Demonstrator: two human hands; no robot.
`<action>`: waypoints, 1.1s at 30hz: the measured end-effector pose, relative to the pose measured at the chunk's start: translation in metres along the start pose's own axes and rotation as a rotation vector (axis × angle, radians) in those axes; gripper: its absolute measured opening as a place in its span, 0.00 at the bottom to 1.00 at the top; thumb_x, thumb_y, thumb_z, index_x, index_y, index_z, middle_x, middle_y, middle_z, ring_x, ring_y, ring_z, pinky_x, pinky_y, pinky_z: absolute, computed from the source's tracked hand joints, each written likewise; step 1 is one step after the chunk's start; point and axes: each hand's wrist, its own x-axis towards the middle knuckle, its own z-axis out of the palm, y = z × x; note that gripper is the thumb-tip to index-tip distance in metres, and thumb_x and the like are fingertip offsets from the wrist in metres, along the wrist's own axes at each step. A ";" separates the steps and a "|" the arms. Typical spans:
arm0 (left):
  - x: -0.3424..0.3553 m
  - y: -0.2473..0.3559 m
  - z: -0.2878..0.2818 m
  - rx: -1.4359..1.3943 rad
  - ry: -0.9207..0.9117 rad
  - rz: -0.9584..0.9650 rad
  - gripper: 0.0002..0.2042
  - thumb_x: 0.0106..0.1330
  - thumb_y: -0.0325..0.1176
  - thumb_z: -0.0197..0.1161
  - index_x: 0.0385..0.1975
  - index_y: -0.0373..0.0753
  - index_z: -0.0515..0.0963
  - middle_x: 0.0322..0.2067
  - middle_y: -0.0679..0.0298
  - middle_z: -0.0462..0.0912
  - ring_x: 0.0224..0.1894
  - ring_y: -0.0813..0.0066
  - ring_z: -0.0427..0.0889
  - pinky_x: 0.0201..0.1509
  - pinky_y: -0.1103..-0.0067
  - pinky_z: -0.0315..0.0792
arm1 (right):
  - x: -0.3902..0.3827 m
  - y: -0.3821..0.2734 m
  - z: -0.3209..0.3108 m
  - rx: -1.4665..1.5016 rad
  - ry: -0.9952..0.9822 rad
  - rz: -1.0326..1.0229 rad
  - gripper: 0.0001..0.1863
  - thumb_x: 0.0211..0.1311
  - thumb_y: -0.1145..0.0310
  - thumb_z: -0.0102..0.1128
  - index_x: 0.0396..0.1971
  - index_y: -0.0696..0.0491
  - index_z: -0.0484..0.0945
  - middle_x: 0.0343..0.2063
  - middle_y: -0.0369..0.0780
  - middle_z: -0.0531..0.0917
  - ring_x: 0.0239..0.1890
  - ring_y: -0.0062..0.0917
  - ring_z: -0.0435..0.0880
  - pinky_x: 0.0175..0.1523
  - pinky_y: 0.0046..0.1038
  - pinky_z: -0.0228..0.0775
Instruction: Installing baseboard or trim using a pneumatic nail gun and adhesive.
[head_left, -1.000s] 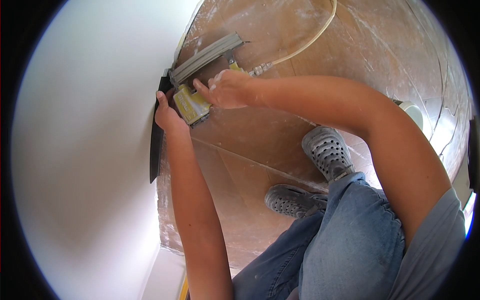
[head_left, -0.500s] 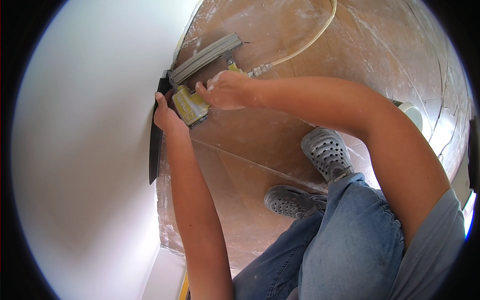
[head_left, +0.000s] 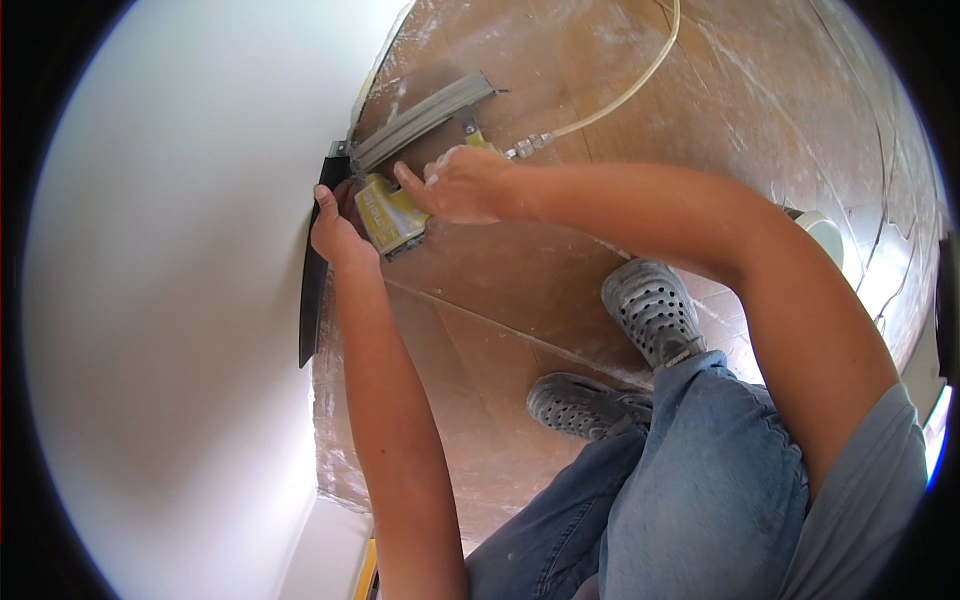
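A black baseboard strip [head_left: 312,295] lies along the foot of the white wall [head_left: 180,250]. My left hand [head_left: 342,230] grips its far part, thumb on the near face; the other fingers are mostly hidden. Just right of it, my right hand [head_left: 465,186] is wrapped around the handle of a yellow pneumatic nail gun [head_left: 386,216], its index finger stretched out. The gun's long grey magazine [head_left: 425,120] slants away to the far right, and its nose end sits close to the strip's far end. Whether the nose touches the strip I cannot tell.
A clear air hose [head_left: 632,98] runs from the gun's metal coupling toward the far edge. Dusty, wrinkled plastic sheeting covers the brown floor [head_left: 470,300]. My grey clogs [head_left: 652,310] stand on it at the right. A white round container [head_left: 822,235] is partly behind my right arm.
The nail gun and my right hand have shifted slightly to the right, and the index finger is straighter. My left hand stays on the strip.
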 end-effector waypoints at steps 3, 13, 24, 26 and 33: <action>0.019 -0.006 -0.023 -0.029 -0.038 -0.003 0.33 0.75 0.52 0.57 0.54 0.16 0.73 0.52 0.44 0.80 0.54 0.60 0.81 0.60 0.71 0.76 | -0.008 -0.011 -0.012 0.020 0.042 0.083 0.32 0.63 0.71 0.52 0.66 0.70 0.62 0.34 0.49 0.87 0.35 0.41 0.88 0.38 0.37 0.79; 0.000 0.010 -0.023 -0.089 -0.150 0.009 0.35 0.72 0.50 0.62 0.58 0.16 0.67 0.59 0.41 0.74 0.62 0.52 0.75 0.70 0.65 0.72 | -0.037 0.009 -0.098 1.557 0.143 0.908 0.09 0.60 0.72 0.56 0.40 0.56 0.78 0.25 0.38 0.81 0.25 0.23 0.79 0.31 0.27 0.71; -0.001 0.018 -0.027 0.076 -0.169 -0.122 0.36 0.70 0.55 0.61 0.60 0.22 0.70 0.60 0.49 0.76 0.59 0.57 0.77 0.69 0.67 0.69 | 0.011 -0.019 0.010 2.736 0.392 0.713 0.14 0.62 0.70 0.53 0.47 0.54 0.76 0.19 0.28 0.64 0.20 0.15 0.63 0.29 0.22 0.62; 0.001 0.023 -0.024 0.144 -0.185 -0.137 0.35 0.71 0.56 0.60 0.59 0.24 0.72 0.58 0.50 0.78 0.58 0.59 0.77 0.68 0.68 0.69 | 0.016 -0.021 0.011 2.747 0.407 0.719 0.14 0.62 0.70 0.53 0.47 0.54 0.76 0.19 0.28 0.64 0.20 0.15 0.63 0.29 0.22 0.62; 0.006 0.025 -0.029 0.215 -0.187 -0.190 0.32 0.73 0.57 0.57 0.57 0.28 0.77 0.52 0.56 0.83 0.53 0.65 0.79 0.61 0.71 0.70 | 0.028 -0.031 0.026 2.778 0.410 0.701 0.14 0.61 0.69 0.53 0.46 0.53 0.76 0.19 0.28 0.63 0.20 0.15 0.62 0.30 0.22 0.62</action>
